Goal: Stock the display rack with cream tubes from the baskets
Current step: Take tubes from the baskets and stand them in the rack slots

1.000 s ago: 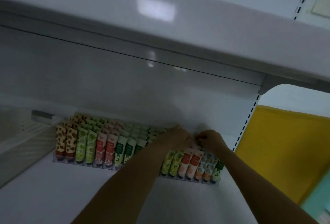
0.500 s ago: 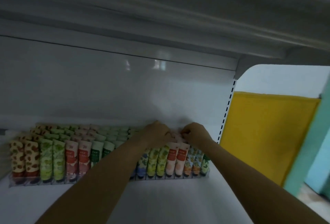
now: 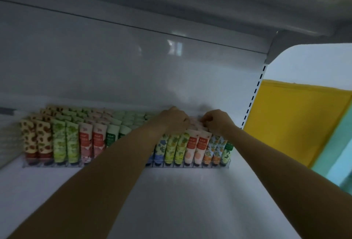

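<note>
I am looking into a white shelving bay. Its shelf board (image 3: 190, 200) is filling the lower middle of the frame, and the glossy back panel (image 3: 114, 67) is catching pale reflections (image 3: 176, 47) at upper centre. Another shelf (image 3: 190, 0) is hanging overhead across the top. At right, a slotted upright (image 3: 255, 92) is running down beside a yellow panel (image 3: 295, 120). A teal surface (image 3: 339, 155) is showing at the far right edge, with a pale wall (image 3: 314, 61) above.

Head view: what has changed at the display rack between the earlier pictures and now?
Only the camera view shifted slightly. The left hand and right hand stay curled over the rear cream tubes near the right end of the display rack; no tube is visibly taken or let go. The front rows stand unchanged.
</note>
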The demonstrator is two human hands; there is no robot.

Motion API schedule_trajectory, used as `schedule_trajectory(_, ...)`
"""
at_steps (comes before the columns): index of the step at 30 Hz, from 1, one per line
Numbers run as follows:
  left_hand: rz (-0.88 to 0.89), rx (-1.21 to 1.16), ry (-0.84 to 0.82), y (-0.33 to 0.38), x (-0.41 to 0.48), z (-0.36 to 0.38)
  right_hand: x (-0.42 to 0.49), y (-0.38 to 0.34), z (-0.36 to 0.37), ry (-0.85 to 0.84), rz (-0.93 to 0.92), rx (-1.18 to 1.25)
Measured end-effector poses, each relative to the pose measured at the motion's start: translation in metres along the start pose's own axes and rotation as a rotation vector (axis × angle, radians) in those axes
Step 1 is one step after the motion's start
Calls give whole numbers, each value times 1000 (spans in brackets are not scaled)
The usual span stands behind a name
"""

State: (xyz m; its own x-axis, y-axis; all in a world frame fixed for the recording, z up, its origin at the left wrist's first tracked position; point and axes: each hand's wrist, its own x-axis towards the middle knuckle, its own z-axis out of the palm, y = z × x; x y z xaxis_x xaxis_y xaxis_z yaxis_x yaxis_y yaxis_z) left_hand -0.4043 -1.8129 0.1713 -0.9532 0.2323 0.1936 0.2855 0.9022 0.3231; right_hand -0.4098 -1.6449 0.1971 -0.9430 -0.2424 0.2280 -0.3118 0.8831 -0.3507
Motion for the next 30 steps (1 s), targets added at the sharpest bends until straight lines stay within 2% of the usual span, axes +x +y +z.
schedule_trajectory(5, 21, 22, -6, -1, 0, 2, -1, 0, 2, -5, 3, -2)
schedule_trajectory(10, 62, -11, 106, -6, -2, -4, -4, 12, -4, 117, -3, 46)
schedule_trajectory(19, 22, -23, 132, -8, -4, -1, -4, 23, -2, 44, -29, -26)
schedule_trajectory(30, 18, 54, 49, 3, 15, -1, 19, 14, 5, 23, -42, 16)
